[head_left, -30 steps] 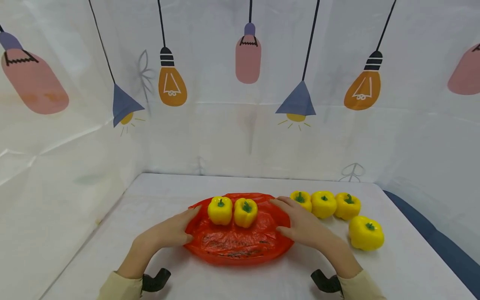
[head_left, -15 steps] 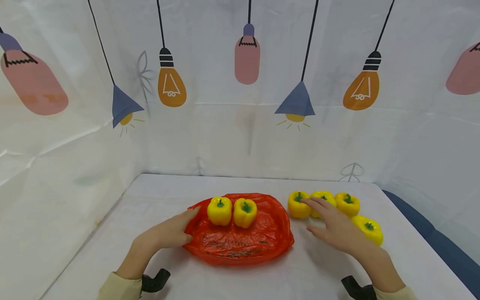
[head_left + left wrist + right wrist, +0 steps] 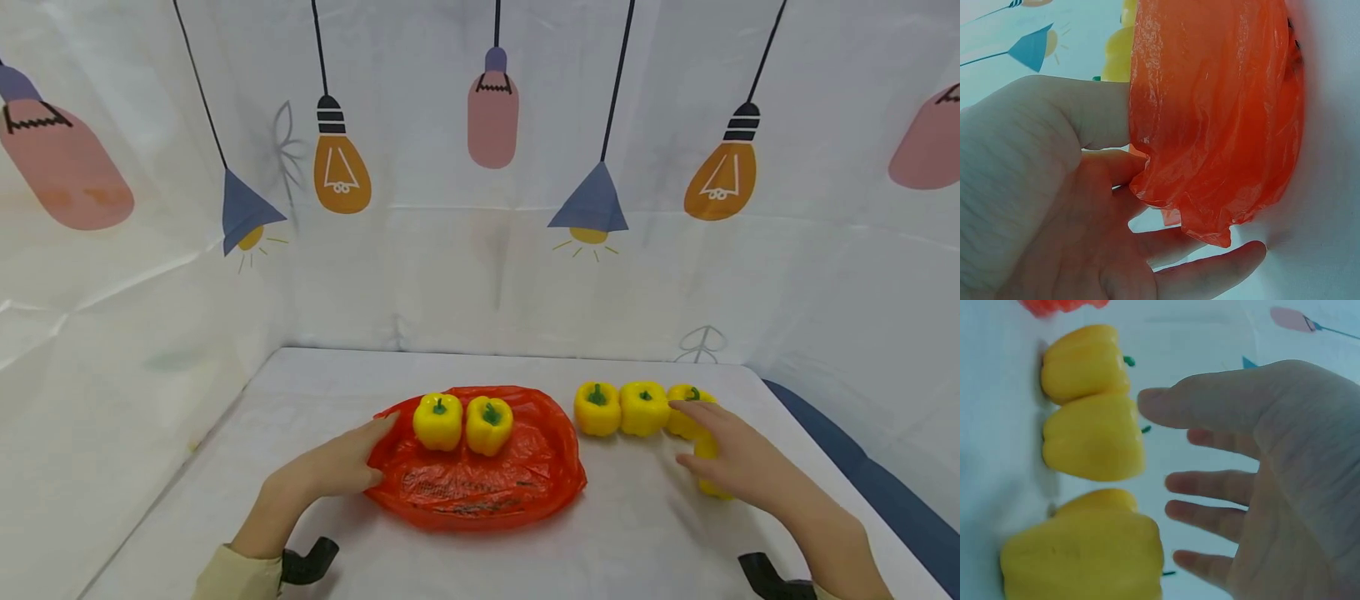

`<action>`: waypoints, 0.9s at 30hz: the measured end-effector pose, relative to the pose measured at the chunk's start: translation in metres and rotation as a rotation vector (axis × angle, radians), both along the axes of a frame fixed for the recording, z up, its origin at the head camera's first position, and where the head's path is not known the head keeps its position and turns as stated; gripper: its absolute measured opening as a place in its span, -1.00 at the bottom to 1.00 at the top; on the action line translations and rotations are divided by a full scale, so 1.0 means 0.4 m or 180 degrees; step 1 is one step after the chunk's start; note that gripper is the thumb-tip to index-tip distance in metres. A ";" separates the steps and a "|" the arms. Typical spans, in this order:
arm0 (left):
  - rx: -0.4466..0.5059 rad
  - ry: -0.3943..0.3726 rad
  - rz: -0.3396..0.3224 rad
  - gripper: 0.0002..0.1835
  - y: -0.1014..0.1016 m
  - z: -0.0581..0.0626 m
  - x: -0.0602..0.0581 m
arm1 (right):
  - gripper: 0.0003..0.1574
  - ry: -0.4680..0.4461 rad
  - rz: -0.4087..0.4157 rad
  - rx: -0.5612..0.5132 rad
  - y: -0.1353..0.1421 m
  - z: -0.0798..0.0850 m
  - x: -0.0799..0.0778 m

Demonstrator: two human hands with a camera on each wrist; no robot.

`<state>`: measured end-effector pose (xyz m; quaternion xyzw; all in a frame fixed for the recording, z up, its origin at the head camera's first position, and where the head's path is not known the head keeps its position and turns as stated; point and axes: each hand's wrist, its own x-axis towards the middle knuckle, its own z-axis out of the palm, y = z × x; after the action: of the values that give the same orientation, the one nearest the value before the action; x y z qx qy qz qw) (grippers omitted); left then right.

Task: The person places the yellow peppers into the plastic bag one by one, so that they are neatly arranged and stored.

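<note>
A red plastic bag (image 3: 465, 508) lies spread on the white table with its rim rolled up. Two yellow bell peppers sit on it side by side, a left one (image 3: 433, 429) and a right one (image 3: 487, 432). My left hand (image 3: 333, 462) holds the bag's left edge, thumb over the rim and fingers on the outer side in the left wrist view. My right hand (image 3: 738, 454), fingers apart and holding nothing, hovers over the nearest loose yellow pepper (image 3: 716, 490) and partly hides it. In the right wrist view that pepper (image 3: 1085, 559) is below the fingertips.
Right of the bag, a row of yellow peppers runs from one beside its rim (image 3: 597, 417) through a middle one (image 3: 643, 412) to a partly covered one (image 3: 681, 423). A white curtain (image 3: 450, 283) printed with lamps hangs behind the table (image 3: 330, 367).
My right hand has left the bag's right edge and moved rightward past the row to above the nearest loose pepper. My left hand has stayed at the bag's left edge.
</note>
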<state>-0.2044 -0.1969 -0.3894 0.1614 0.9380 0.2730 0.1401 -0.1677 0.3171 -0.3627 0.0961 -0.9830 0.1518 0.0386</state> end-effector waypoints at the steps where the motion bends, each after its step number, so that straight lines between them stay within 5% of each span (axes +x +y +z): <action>1: 0.0006 -0.0002 -0.0001 -0.16 0.000 0.000 0.000 | -0.08 -0.0033 -0.0021 -0.0001 0.009 0.000 0.001; 14: 0.0021 -0.0018 -0.0030 -0.15 -0.002 0.005 0.006 | -0.04 -0.0805 -0.0144 -0.0015 0.083 -0.003 0.000; 27: 0.0027 -0.0004 -0.0048 -0.15 -0.002 0.005 0.009 | 0.08 -0.0743 -0.0123 -0.0002 0.111 -0.017 -0.009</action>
<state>-0.2007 -0.1977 -0.3873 0.1689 0.9355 0.2760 0.1420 -0.1712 0.3614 -0.3696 0.0588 -0.9824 0.1616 -0.0730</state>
